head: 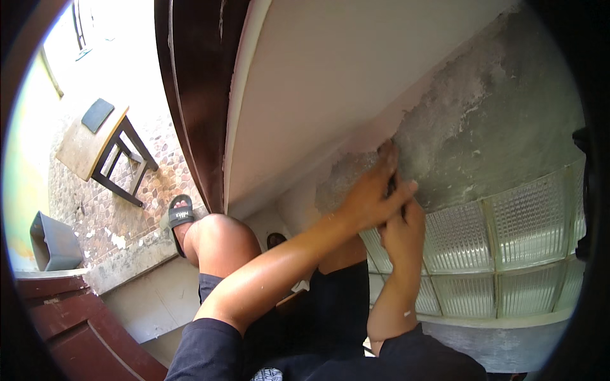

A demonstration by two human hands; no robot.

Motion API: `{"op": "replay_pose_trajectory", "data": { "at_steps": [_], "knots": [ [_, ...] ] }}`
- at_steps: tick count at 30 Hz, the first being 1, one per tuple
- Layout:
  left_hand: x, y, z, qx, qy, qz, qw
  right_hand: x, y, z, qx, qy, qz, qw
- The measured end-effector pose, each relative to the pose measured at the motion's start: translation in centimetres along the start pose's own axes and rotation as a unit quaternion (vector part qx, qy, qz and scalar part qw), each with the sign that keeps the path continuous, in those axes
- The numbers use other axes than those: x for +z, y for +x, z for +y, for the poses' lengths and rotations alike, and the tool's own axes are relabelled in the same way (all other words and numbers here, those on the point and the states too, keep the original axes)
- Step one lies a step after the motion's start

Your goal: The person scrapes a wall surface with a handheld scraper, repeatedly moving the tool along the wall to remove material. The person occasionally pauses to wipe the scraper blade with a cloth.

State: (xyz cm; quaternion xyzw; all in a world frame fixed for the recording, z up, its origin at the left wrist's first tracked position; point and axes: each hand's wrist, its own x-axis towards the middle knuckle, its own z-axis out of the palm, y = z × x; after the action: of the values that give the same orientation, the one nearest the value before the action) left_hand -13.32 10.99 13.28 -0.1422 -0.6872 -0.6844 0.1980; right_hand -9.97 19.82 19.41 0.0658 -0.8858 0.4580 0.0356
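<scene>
Both hands meet at a wall in front of me, where pale paint borders bare grey plaster. My left hand reaches across from the left, its fingers stretched up against the wall at the edge of the paint. Just below and to the right, my right hand is closed around a narrow dark object. Part of that object shows between the two hands; the rest is hidden, so its kind cannot be told. Whether my left fingers grip it too is unclear.
Ribbed glass blocks fill the wall at right. A dark wooden frame rises at left. Beyond it are a small table, a grey plastic container and pale flakes on the floor. A red-brown panelled door is lower left.
</scene>
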Motion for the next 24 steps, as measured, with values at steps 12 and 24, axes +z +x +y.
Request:
{"op": "replay_pose_trajectory", "data": {
  "at_steps": [12, 24],
  "knots": [
    [0.3, 1.4, 0.6, 0.006, -0.030, 0.032, 0.999, -1.9, 0.7, -1.5, -0.001, -0.066, -0.037, 0.997],
    [3.1, -0.6, 0.8, 0.012, -0.004, 0.059, 0.998, -3.3, 0.5, 2.1, -0.025, 0.049, -0.019, 0.998]
  ]
}}
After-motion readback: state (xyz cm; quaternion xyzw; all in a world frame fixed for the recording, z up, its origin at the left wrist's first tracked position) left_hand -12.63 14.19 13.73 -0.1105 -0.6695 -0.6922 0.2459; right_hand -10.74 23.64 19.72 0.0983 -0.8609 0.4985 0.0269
